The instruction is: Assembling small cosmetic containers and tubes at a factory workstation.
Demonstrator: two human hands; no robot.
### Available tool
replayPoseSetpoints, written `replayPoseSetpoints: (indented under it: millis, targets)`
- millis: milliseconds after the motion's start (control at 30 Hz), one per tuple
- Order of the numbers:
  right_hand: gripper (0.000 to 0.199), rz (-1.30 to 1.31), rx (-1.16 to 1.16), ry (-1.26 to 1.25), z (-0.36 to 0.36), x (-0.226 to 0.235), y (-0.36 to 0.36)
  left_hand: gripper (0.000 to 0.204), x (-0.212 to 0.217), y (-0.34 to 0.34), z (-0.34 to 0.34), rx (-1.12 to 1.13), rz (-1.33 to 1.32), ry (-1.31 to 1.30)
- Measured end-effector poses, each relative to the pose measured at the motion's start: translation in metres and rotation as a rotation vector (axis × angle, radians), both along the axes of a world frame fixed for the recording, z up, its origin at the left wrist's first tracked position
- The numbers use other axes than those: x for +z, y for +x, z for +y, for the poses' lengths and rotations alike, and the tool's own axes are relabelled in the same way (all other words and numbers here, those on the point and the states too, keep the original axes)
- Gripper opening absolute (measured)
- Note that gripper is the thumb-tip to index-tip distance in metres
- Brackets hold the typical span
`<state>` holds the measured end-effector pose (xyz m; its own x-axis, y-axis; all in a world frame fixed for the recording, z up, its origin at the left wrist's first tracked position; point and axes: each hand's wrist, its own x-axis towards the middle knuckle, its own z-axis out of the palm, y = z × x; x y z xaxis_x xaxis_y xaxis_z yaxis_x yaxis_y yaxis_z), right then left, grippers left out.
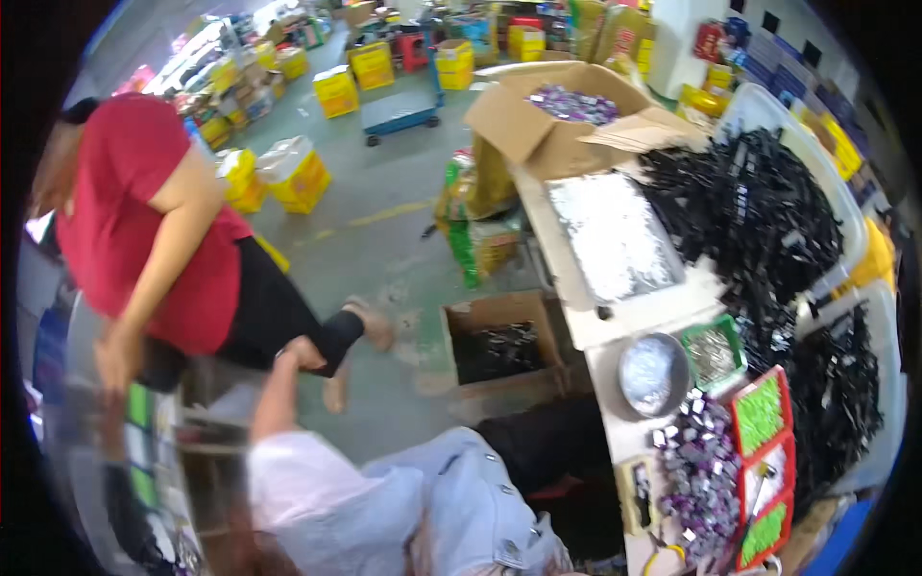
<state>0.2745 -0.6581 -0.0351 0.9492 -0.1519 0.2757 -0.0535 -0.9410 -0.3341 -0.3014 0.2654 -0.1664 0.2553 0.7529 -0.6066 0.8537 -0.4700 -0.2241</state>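
My left arm, in a pale sleeve, reaches out from the lower left, and my left hand (303, 354) overlaps the black trouser leg of a co-worker (158, 230) in a red shirt. Blur keeps me from making out its fingers or whether it touches the leg. My right hand does not show. To the right, a worktable (609, 384) carries a heap of small purple and silver pieces (699, 475), a round metal bowl (653, 375) with clear pieces, a green tray (713, 353) of silvery parts, and red trays (764, 418) with bright green parts.
On the table's far part are a white-filled tray (615, 235) and an open carton (509, 115). Clear tubs (855, 240) hold black strips (768, 211). A cardboard box (504, 341) with dark pieces stands on the floor. Farther off are a blue trolley (399, 115) and yellow boxes (293, 175).
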Motion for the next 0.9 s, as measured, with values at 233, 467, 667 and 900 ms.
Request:
replayPoseSetpoints:
  millis: [233,467,667,900]
  targets:
    - [0.033,0.009,0.089,0.028,-0.124,-0.018,-0.012,0.021,-0.036,-0.077,0.038,-0.056,-0.343,0.346]
    - [0.030,-0.038,-0.158,-0.217,-0.053,0.074,-0.035,0.019,0.004,-0.012,0.060,-0.108,-0.560,0.289]
    - [0.043,-0.010,-0.032,-0.156,-0.099,0.018,0.000,0.012,-0.051,0.044,0.158,-0.421,-0.833,0.254]
    - [0.038,-0.006,0.096,0.043,-0.044,-0.032,0.061,0.033,-0.054,0.280,0.216,-0.072,-0.669,0.208]
